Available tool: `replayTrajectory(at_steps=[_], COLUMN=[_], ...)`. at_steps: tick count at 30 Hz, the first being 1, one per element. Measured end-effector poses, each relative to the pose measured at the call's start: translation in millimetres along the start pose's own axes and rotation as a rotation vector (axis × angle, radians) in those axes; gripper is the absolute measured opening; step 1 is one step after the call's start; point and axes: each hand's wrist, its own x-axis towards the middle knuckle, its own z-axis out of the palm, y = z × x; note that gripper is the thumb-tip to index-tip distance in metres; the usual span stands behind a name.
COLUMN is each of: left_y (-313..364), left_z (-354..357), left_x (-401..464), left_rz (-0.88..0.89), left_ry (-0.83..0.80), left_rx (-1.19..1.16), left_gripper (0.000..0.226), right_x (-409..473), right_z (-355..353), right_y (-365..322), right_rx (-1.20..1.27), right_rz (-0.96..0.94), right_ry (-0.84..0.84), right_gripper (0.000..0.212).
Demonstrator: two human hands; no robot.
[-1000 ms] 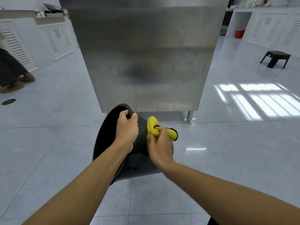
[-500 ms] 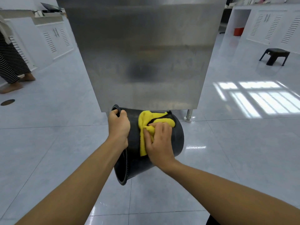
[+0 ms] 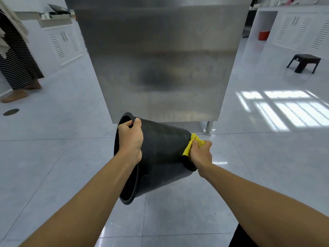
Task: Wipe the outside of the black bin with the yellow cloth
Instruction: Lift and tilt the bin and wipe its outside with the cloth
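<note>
I hold the black bin (image 3: 160, 154) on its side above the tiled floor, its open mouth turned to the left and its base to the right. My left hand (image 3: 130, 138) grips the rim at the top of the mouth. My right hand (image 3: 201, 152) is shut on the bunched yellow cloth (image 3: 193, 142), which is pressed against the bin's base edge at the right. Most of the cloth is hidden inside my fist.
A tall stainless-steel cabinet (image 3: 160, 59) stands right behind the bin, with a metal leg (image 3: 209, 126) at its lower right. A person in a striped skirt (image 3: 16, 59) stands at far left. A black stool (image 3: 304, 62) sits at right. White cupboards line both walls.
The bin has been turned so its side wall faces me. My right hand slid the cloth from the middle of the wall to the base edge on the right. My left hand kept its hold on the rim.
</note>
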Motion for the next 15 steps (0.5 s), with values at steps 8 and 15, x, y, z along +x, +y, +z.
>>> replayTrajectory(at_steps=[8, 15], left_y=[13, 6], left_z=[-5, -6], left_x=[-8, -11], left_rz=[0.161, 0.159], left_ry=[-0.099, -0.338], left_rx=[0.271, 0.432], left_gripper=[0.029, 0.055], right_x=[2, 3], right_z=[5, 0], right_y=[-2, -4], right_rx=[0.101, 0.075], right_rz=[0.057, 0.038], right_ry=[0.017, 0.108], right_gripper=[0.039, 0.041])
